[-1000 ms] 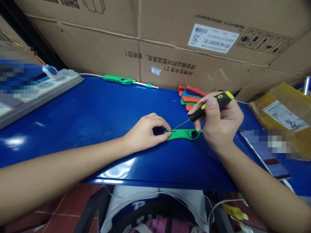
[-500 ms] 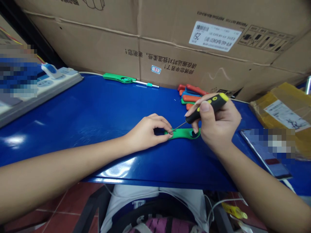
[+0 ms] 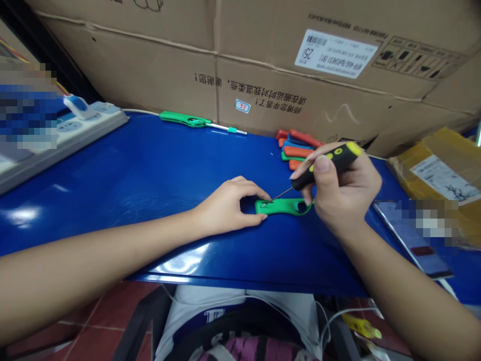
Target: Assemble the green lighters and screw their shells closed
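Note:
A green lighter casing [image 3: 281,206] lies flat on the blue table, a loop-shaped opening at its right end. My left hand [image 3: 229,206] spans its left end, thumb on the near edge and fingertips along the far edge. In my right hand [image 3: 343,193] is a black and yellow screwdriver [image 3: 323,168], held at a slant with its thin shaft pointing down and left. The shaft's tip meets the casing near its left end, beside a dark slot. Fingers of my right hand are close to the looped end; whether they touch it I cannot tell.
A green long-necked lighter [image 3: 188,120] lies at the back against a cardboard box [image 3: 158,65]. Several red, blue and green casings [image 3: 296,151] are piled behind my right hand. A power strip [image 3: 93,120] stands left; a phone [image 3: 409,240] and yellow-taped parcel [image 3: 447,175] lie right.
My left fingertips have spread from a pinch at the screwdriver's tip to the casing's two edges, uncovering its left end. My right hand and the screwdriver have shifted slightly right.

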Demonstrator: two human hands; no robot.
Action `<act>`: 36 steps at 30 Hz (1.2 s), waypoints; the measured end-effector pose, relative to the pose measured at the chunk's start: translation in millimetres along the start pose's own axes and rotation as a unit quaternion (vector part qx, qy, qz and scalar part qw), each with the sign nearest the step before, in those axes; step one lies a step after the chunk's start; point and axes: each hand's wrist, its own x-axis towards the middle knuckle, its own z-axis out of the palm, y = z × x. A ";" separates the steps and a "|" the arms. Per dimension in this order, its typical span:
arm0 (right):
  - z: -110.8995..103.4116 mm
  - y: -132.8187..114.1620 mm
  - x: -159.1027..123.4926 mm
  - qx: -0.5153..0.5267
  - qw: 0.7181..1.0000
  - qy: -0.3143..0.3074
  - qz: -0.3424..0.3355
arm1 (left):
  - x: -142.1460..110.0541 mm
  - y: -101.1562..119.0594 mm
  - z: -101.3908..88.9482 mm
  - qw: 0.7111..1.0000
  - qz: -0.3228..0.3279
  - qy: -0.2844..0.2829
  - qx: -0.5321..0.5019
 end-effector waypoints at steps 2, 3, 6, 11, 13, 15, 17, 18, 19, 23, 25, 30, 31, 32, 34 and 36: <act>-0.1 1.1 -0.6 -0.002 1.000 -0.008 -0.001 | 0.0 -0.5 0.3 1.000 0.001 0.001 0.001; -0.1 1.8 -1.1 -0.004 1.000 -0.013 -0.003 | 0.0 -0.7 0.4 1.000 0.001 0.002 0.001; 0.6 3.8 -2.7 -0.003 1.000 -0.025 -0.012 | 0.2 -0.6 0.4 1.000 0.003 0.003 0.002; 2.5 4.4 -4.3 0.006 0.999 -0.036 -0.001 | 0.6 0.5 0.4 1.000 0.002 0.000 0.003; 2.8 4.6 -4.5 0.003 0.999 -0.035 -0.006 | 0.6 0.6 0.6 1.000 0.001 0.000 0.005; 3.0 4.9 -4.6 0.000 0.999 -0.033 -0.013 | 0.5 0.3 0.7 1.000 0.001 0.000 0.007; 3.3 5.4 -4.6 0.000 0.999 -0.035 -0.012 | 0.5 -0.1 0.7 1.000 0.003 -0.001 0.008; 3.7 5.8 -4.7 0.001 0.999 -0.037 -0.011 | 0.5 -0.3 0.6 1.000 0.004 -0.002 0.008; 4.2 6.5 -4.9 0.002 0.999 -0.039 -0.013 | 0.5 -0.3 0.5 1.000 0.004 -0.002 0.008; 5.9 11.1 -6.0 -0.012 0.998 -0.024 -0.065 | 0.4 0.3 -0.1 1.000 0.000 -0.007 0.014; 4.2 12.5 -6.3 -0.031 0.995 -0.025 -0.094 | 0.2 0.8 -0.3 1.000 -0.001 -0.011 0.019; -8.0 5.4 -4.3 -0.056 0.985 -0.132 -0.094 | -0.5 0.7 0.1 1.000 0.008 -0.016 0.025; -9.7 3.4 -3.6 -0.062 0.982 -0.151 -0.091 | -0.6 0.4 0.2 1.000 0.010 -0.015 0.023; -10.6 1.9 -3.1 -0.073 0.980 -0.159 -0.093 | -0.7 0.1 0.4 1.000 0.011 -0.014 0.022; -10.4 1.2 -2.1 -0.101 0.977 -0.145 -0.117 | -0.7 -0.7 0.7 1.000 0.012 -0.013 0.021; -9.1 3.2 -1.5 -0.143 0.970 -0.104 -0.165 | -0.6 -1.4 1.1 1.000 0.010 -0.013 0.021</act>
